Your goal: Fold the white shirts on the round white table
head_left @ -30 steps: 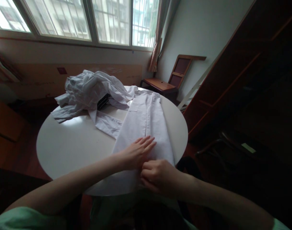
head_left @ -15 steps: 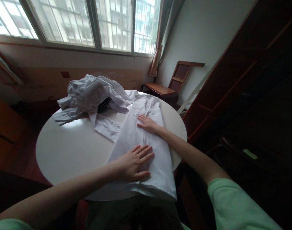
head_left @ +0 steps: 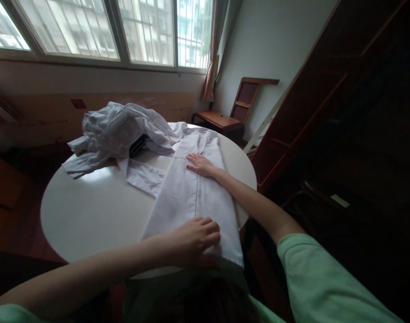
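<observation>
A white coat [head_left: 178, 193], by its look a lab coat, lies lengthwise on the round table, with a seam down its middle and a sleeve [head_left: 146, 177] out to the left. My right hand [head_left: 201, 165] rests flat on its upper part, fingers stretched out. Close to the near hem, my left hand [head_left: 200, 235] is closed on the cloth with its fingers bent; the thumb side is dim and partly hidden. A crumpled heap of white cloth [head_left: 107, 128] sits at the far left, beside a dark striped thing [head_left: 137, 146].
The white round table [head_left: 90, 215] ends right in front of my body. Beyond it stand a wooden chair [head_left: 221, 119] and a window [head_left: 147, 33] with bars. A dark wooden panel [head_left: 292, 121] slants up on the right.
My left hand has gone from lying flat with spread fingers to curled fingers, a little nearer the hem. The right hand stays flat on the coat. The view has shifted slightly.
</observation>
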Available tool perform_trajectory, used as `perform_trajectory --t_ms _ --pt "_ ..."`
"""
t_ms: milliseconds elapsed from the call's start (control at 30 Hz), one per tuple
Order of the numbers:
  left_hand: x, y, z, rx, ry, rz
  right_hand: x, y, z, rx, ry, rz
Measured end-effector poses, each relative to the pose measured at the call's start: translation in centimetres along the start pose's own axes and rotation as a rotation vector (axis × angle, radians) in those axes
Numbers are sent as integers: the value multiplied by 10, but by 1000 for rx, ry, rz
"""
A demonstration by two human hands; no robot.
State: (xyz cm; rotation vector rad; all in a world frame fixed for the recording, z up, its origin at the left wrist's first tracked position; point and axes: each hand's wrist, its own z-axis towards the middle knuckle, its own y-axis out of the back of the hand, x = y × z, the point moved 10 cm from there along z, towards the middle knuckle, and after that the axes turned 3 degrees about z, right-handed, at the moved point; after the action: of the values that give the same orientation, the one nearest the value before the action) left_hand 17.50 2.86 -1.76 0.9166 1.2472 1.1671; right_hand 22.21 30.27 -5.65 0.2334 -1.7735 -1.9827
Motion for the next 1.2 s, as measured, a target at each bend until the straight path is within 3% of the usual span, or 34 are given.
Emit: perform_trajectory --t_ms 133,233,300,433,500,567,767,1033,1133,1200 --pt "-23 -21 4 42 -35 182 0 1 1 -8 0 10" --pt "-22 -18 15 55 -79 131 1 0 1 -16 14 9" --pt "-3 -10 35 38 -64 104 2 0 1 -19 19 2" --pt "56 10 83 -136 37 249 0 0 3 -18 25 -7" --pt "73 4 96 -140 39 248 -1 -1 3 4 38 6" --pt "76 -5 95 -128 15 210 -1 -2 4 21 47 14" --pt "39 -24 63 -38 -8 78 0 -4 2 15 53 7" --pt "-25 -40 41 58 -206 -8 3 0 0 31 34 29" --pt "-37 -30 31 78 -262 -83 6 8 -4 -17 46 55" --pt "-30 -14 21 67 -234 -150 7 13 -11 -61 41 88"
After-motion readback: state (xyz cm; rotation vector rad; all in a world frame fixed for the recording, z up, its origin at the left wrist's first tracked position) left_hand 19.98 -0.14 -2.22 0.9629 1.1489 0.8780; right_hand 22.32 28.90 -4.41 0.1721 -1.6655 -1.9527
